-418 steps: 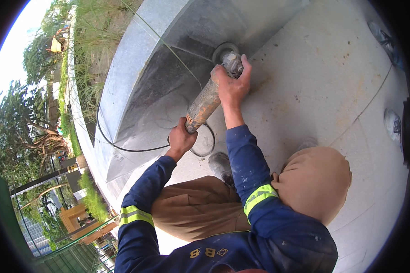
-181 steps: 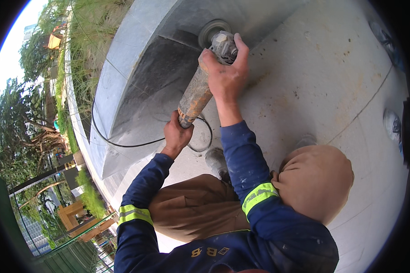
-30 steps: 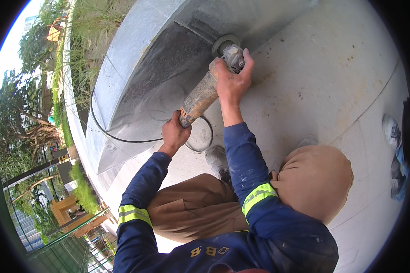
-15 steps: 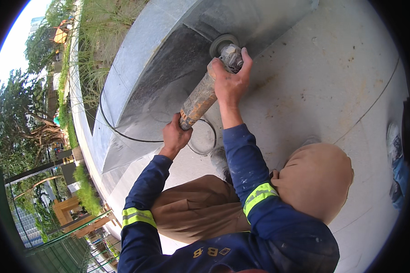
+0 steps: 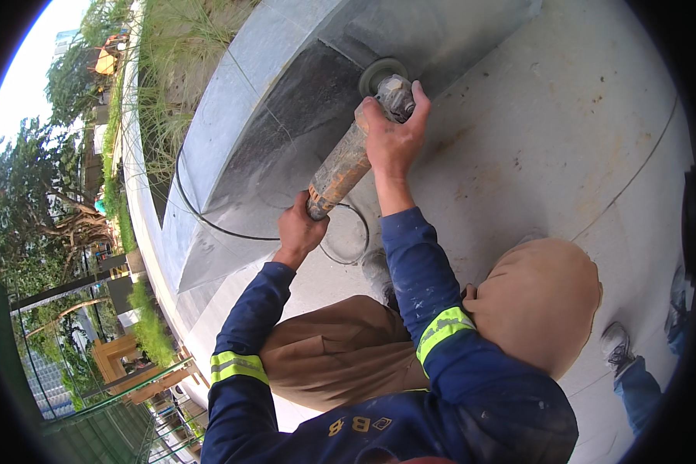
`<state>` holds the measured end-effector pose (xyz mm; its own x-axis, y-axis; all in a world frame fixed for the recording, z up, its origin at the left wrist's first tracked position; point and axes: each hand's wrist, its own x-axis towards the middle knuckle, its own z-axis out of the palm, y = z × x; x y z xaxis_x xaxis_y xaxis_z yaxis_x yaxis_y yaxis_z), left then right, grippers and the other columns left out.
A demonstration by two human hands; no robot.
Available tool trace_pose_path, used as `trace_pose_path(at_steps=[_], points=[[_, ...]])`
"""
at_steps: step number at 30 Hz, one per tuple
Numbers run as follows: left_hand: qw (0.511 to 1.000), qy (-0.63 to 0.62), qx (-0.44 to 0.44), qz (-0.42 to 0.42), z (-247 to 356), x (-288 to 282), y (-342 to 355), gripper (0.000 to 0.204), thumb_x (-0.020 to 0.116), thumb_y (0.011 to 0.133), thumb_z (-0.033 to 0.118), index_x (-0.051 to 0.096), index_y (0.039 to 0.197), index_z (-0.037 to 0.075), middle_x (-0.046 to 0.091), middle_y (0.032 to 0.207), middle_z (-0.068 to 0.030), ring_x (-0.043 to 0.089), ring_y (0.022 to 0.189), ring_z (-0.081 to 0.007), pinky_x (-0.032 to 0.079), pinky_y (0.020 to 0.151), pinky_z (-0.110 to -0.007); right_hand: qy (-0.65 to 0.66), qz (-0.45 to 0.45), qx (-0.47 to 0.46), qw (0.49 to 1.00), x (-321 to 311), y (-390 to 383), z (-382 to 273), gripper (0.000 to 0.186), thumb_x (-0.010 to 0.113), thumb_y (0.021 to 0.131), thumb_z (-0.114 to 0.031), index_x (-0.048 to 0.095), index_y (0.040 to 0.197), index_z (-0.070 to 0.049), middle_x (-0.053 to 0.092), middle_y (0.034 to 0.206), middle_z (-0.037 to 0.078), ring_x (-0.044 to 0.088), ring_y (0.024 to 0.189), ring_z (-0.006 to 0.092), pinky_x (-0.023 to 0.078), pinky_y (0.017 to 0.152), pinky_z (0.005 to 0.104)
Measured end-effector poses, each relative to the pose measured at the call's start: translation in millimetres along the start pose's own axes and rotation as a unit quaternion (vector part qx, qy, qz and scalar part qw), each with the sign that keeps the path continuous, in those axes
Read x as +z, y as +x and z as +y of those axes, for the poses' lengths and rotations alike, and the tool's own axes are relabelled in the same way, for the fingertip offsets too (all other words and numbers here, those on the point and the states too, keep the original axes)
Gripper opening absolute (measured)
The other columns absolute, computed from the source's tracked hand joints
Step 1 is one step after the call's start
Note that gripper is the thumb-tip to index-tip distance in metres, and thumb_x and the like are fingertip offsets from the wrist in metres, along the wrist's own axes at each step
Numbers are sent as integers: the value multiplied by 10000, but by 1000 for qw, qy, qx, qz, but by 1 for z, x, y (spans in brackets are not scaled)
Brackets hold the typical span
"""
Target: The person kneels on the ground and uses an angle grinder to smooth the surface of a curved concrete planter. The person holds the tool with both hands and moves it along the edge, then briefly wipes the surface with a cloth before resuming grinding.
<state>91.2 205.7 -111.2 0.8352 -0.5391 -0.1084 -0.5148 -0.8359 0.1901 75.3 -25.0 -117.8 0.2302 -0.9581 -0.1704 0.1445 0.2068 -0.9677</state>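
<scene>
My left hand [image 5: 301, 230] is closed around the rear end of a dusty, orange-grey angle grinder [image 5: 342, 166]. My right hand [image 5: 393, 139] grips it near the metal head, thumb and fingers wrapped over it. The grinder's round disc [image 5: 377, 71] lies against the dark, dusty inner face [image 5: 294, 104] of a curved grey concrete edging, just below a straight groove. A black cord [image 5: 232, 233] runs from near my left hand in a loop over the pale floor and along the edging.
The pale floor [image 5: 518, 155] has stains and a thin seam. My bent knees are below. At the right rim, another person's shoe and trouser leg [image 5: 634, 387] stand close by. Grasses [image 5: 174, 77], trees, railings and wooden structures lie left beyond the edging.
The other person's feet at the right rim have moved downward in the picture, a step nearer the lower right. My hands and the grinder have shifted only very slightly.
</scene>
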Motion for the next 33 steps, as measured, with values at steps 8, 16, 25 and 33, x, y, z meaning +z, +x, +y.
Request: trace_pose_path(at_steps=[8, 16, 25, 33], points=[[996, -58, 28, 65, -3, -17, 1, 406, 726, 736, 160, 560, 1098, 80, 701, 830, -230, 683, 767, -447, 536, 639, -511, 29, -25, -64, 997, 11, -10, -36, 769, 803, 759, -236, 447, 1408, -28, 544, 1268, 204, 578, 1142, 361, 472, 992, 443], [998, 35, -30, -51, -10, 17, -2, 440, 688, 763, 188, 552, 1170, 91, 707, 864, -239, 676, 810, -464, 536, 704, -546, -37, 4, 44, 998, -8, 1, 37, 773, 793, 774, -274, 445, 1409, -1, 542, 1334, 231, 544, 1231, 377, 442, 1035, 458], [996, -78, 16, 35, 0, 2, 3, 438, 697, 754, 180, 548, 1155, 84, 702, 839, -238, 671, 781, -464, 533, 693, -554, -2, -45, -50, 998, 1, -2, -32, 771, 796, 765, -268, 452, 1408, -17, 524, 1339, 237, 543, 1223, 388, 451, 1016, 467], [999, -18, -31, -38, 11, 28, 0, 454, 710, 726, 150, 542, 1138, 57, 699, 863, -247, 669, 836, -472, 533, 711, -517, -26, -4, 26, 999, -13, 18, 40, 757, 806, 748, -263, 478, 1383, -15, 570, 1285, 225, 568, 1192, 385, 456, 1015, 455]])
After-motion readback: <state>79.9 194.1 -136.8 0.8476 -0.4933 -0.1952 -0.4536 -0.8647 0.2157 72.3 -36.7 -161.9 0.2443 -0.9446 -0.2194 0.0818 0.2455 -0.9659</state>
